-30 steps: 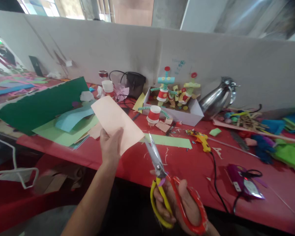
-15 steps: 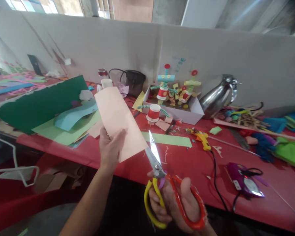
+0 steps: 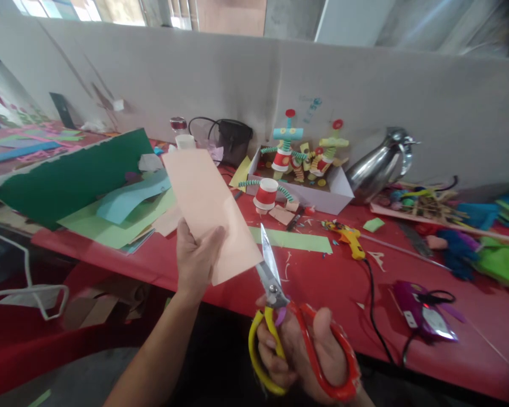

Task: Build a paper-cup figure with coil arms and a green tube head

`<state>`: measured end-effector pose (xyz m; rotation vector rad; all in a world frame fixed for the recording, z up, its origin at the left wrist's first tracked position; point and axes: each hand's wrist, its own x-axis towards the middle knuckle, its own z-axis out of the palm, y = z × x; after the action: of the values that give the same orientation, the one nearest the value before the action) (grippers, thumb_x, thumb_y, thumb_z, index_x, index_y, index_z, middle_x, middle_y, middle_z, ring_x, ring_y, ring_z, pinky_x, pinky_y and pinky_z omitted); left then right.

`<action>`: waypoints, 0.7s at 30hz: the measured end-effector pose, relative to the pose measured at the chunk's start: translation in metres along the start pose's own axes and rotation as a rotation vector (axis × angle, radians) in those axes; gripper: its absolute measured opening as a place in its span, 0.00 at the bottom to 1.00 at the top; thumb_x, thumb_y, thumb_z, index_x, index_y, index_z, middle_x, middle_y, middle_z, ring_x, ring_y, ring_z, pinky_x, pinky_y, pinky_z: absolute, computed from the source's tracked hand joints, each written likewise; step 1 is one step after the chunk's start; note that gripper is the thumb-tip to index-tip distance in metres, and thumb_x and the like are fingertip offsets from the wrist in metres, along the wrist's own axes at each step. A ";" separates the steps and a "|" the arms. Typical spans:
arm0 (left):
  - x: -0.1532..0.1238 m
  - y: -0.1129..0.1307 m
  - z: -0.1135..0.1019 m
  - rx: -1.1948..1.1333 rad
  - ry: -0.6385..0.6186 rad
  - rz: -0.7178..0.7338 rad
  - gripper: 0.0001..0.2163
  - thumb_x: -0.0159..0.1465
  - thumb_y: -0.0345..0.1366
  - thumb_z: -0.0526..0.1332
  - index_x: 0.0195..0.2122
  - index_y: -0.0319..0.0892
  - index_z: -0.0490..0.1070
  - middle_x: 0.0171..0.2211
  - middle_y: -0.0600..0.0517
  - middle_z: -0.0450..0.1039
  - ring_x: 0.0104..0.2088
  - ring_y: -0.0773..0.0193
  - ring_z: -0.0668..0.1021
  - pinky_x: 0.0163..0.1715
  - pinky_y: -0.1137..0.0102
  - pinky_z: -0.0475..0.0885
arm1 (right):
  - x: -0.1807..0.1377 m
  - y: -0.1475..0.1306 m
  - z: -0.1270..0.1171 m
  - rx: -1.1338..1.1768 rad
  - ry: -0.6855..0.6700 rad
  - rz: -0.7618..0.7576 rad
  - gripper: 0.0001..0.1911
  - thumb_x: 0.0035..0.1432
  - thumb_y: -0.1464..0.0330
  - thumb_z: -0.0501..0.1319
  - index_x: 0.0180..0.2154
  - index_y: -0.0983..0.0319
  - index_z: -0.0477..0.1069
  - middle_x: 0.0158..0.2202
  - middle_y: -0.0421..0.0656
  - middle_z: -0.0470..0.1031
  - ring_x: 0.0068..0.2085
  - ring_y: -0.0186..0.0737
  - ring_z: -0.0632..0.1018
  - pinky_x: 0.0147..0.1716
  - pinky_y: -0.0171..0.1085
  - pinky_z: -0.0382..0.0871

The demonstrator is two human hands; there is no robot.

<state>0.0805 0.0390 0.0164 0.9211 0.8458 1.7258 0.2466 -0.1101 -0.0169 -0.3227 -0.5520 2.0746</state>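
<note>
My left hand [image 3: 198, 254] grips a sheet of pale peach paper [image 3: 207, 203], thumb on its face and fingers behind. Through the loops of a pair of scissors [image 3: 273, 288], one handle yellow and one red, go the fingers and thumb of my right hand [image 3: 297, 345]. The blades stand apart at the lower right corner of the sheet, one blade partly hidden by the paper. Beyond the blades a light green paper strip [image 3: 299, 240] lies on the red table [image 3: 322, 288]. Behind it stands a red-and-white paper cup [image 3: 266, 195] with coiled paper arms.
At the left, a green box [image 3: 80, 175] stands by coloured paper sheets [image 3: 119, 220]. Paper-cup figures fill a white box [image 3: 318, 198] at the back, beside a steel jug [image 3: 377, 164]. A yellow glue gun [image 3: 351, 240] and a purple corded device [image 3: 424, 311] lie to the right.
My left hand and the peach paper have shifted slightly right and down toward the scissors. The scissors stay open in my right hand, almost unmoved.
</note>
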 end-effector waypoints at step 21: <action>-0.009 0.006 0.000 0.048 -0.035 -0.042 0.24 0.54 0.32 0.71 0.50 0.47 0.66 0.43 0.49 0.78 0.35 0.61 0.81 0.34 0.70 0.80 | -0.003 -0.003 -0.001 -0.002 0.001 0.011 0.44 0.48 0.32 0.52 0.54 0.57 0.67 0.35 0.41 0.62 0.26 0.30 0.60 0.19 0.29 0.47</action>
<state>0.0802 0.0283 0.0201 0.9561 0.8809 1.6554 0.2508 -0.1116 -0.0159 -0.3282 -0.5534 2.0843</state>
